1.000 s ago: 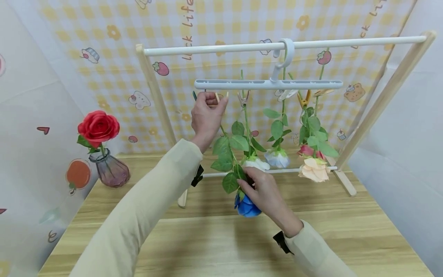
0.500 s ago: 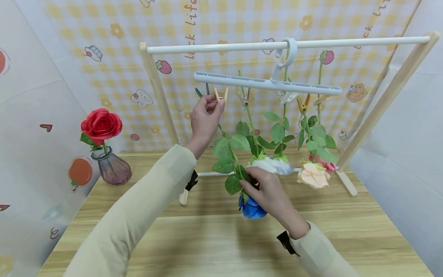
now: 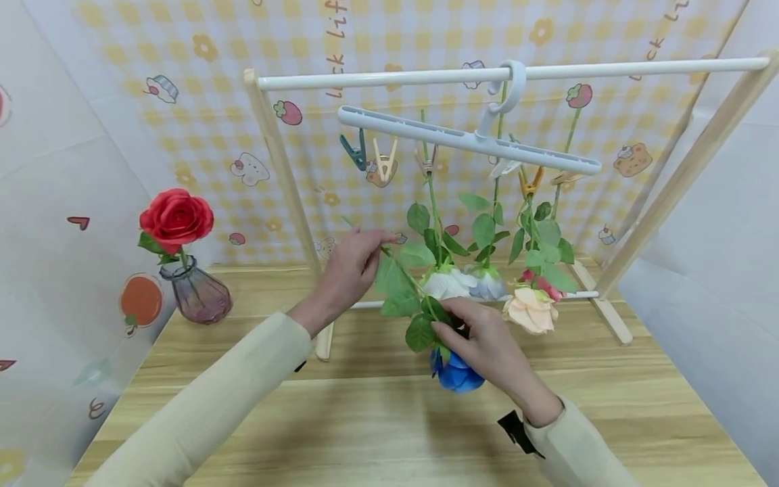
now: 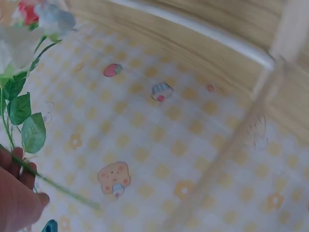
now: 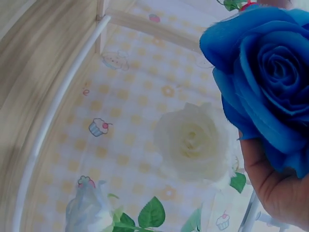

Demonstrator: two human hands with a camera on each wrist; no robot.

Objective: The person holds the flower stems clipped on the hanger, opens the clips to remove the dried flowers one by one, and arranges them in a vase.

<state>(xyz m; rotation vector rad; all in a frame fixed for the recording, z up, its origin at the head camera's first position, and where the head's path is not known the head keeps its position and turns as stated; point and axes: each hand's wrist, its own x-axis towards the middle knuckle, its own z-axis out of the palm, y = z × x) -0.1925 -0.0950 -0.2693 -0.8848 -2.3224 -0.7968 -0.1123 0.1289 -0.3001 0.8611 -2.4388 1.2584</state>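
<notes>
Holds a blue rose (image 3: pixel 458 373) by its stem (image 4: pixel 67 192) in both hands, slanting from the middle of the head view down to the bloom, right of centre in the lower half. Grips the stem near its bare end with the left hand (image 3: pixel 348 270), left of centre, with thumb and fingers curled round it. Pinches it just above the bloom with the right hand (image 3: pixel 487 338), with part of the grip hidden behind leaves; in the right wrist view, holds the large bloom at upper right.

Works below a pale grey hanger (image 3: pixel 468 138), hooked on a white rail (image 3: pixel 377 80) across the top of the frame and tilted with its left end higher. Has a teal clip (image 3: pixel 356 150) and a cream clip (image 3: pixel 385 161) hanging at that end, just above the left hand. Faces upside-down roses clipped further right: white (image 3: pixel 447 283), pale blue (image 3: pixel 487 284), peach (image 3: pixel 531 310) and dark pink (image 3: pixel 544 284), the last two overlapping. Has to the left a red rose (image 3: pixel 176 218), upright in a purple-tinted glass vase (image 3: pixel 201 294).
</notes>
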